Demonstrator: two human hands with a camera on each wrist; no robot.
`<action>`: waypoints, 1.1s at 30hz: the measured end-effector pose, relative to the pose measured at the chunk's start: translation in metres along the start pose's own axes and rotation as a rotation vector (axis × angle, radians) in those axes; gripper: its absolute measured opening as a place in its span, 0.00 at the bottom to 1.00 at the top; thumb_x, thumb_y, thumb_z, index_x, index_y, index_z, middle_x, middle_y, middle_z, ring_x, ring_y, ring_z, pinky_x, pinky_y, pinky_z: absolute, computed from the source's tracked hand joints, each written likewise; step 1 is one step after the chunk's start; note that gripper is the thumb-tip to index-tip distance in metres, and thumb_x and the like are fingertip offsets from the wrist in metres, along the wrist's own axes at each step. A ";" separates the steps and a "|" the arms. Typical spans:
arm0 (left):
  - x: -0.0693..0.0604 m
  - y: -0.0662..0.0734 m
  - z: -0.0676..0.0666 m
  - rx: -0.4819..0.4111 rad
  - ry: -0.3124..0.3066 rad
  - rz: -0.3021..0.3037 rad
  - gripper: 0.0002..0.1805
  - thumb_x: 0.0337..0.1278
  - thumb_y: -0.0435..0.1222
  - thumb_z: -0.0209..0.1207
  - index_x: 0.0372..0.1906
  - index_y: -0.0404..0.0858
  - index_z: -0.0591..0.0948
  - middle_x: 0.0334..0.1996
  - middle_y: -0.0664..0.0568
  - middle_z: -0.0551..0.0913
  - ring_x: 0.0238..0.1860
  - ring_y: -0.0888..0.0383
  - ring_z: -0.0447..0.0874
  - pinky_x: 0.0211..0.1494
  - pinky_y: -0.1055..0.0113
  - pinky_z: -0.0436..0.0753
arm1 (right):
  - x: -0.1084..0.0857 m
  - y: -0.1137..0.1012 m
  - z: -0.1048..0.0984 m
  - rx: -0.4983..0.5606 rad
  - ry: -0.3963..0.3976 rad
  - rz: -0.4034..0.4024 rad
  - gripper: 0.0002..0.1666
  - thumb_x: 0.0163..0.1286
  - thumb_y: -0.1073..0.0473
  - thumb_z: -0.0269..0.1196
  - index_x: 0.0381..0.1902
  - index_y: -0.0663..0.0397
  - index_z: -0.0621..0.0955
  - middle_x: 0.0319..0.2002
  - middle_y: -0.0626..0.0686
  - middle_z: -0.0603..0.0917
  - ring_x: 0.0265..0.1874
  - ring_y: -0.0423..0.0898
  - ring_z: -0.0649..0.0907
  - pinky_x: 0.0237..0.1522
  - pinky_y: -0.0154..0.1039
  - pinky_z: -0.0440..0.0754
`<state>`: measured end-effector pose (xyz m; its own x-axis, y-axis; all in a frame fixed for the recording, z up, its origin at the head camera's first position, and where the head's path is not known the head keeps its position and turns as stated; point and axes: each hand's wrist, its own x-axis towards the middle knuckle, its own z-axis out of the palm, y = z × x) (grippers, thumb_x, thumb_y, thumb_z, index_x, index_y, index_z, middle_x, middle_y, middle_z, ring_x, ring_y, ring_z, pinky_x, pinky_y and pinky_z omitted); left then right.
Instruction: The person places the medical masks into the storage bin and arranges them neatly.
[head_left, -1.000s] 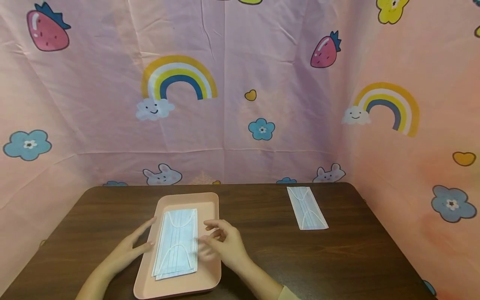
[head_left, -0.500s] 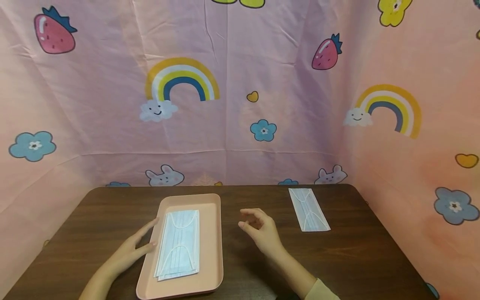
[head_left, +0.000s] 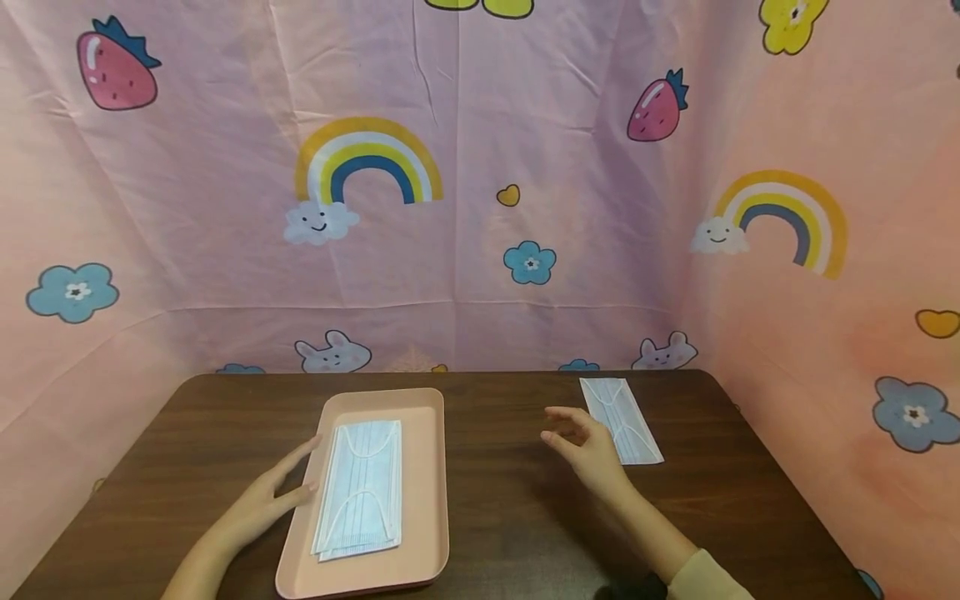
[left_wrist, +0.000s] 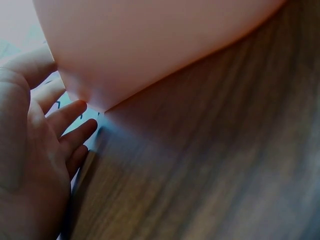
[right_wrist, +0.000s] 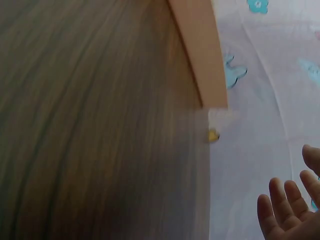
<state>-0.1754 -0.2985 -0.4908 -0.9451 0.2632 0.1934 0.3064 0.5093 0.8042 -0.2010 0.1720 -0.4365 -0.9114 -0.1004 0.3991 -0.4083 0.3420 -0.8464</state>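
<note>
My left hand [head_left: 258,504] rests against the left side of a pink tray [head_left: 423,500], its fingers spread along the rim. In the left wrist view the fingertips touch the tray's outer wall [left_wrist: 150,45]. A small stack of pale blue face masks [head_left: 360,483] lies flat in the tray, ear loops on top. To the right, my right hand [head_left: 596,458] hovers over the table with bent fingers apart and nothing between them. Just behind it lies a single face mask [head_left: 633,433], partly hidden by that hand. The right wrist view shows the same hand [right_wrist: 295,212] holding nothing.
Dark wood-grain table [head_left: 510,517] lies under everything, with rounded far corners. Patterned cloth [head_left: 480,125] hangs behind it and on both sides. A dark object [head_left: 633,587] shows partly at the bottom edge near the right forearm.
My right hand has moved from beside the masks in the tray rightward across the table to near the single mask. My left hand stays at the tray; the masks lie as before.
</note>
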 end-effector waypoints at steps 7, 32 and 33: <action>-0.001 0.006 -0.001 -0.001 -0.005 -0.016 0.36 0.60 0.38 0.60 0.73 0.41 0.60 0.69 0.34 0.59 0.67 0.30 0.51 0.57 0.27 0.55 | 0.005 0.020 -0.031 -0.082 0.037 -0.021 0.19 0.60 0.64 0.69 0.50 0.60 0.81 0.41 0.54 0.84 0.38 0.51 0.83 0.35 0.33 0.80; -0.002 -0.001 0.000 -0.005 -0.019 -0.042 0.36 0.62 0.39 0.58 0.74 0.44 0.59 0.70 0.34 0.57 0.67 0.30 0.49 0.56 0.25 0.53 | 0.019 0.069 -0.103 -0.329 0.001 0.050 0.27 0.59 0.64 0.70 0.56 0.66 0.77 0.48 0.68 0.79 0.45 0.66 0.80 0.42 0.55 0.81; -0.002 -0.001 0.000 -0.010 -0.021 -0.045 0.36 0.62 0.39 0.58 0.74 0.45 0.59 0.70 0.34 0.56 0.67 0.29 0.49 0.56 0.25 0.53 | 0.020 0.071 -0.105 -0.333 -0.003 0.065 0.27 0.59 0.64 0.70 0.56 0.65 0.77 0.50 0.67 0.78 0.46 0.65 0.79 0.43 0.56 0.80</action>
<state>-0.1742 -0.2995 -0.4917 -0.9553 0.2574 0.1452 0.2625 0.5129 0.8173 -0.2426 0.2925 -0.4521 -0.9352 -0.0714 0.3469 -0.3110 0.6342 -0.7079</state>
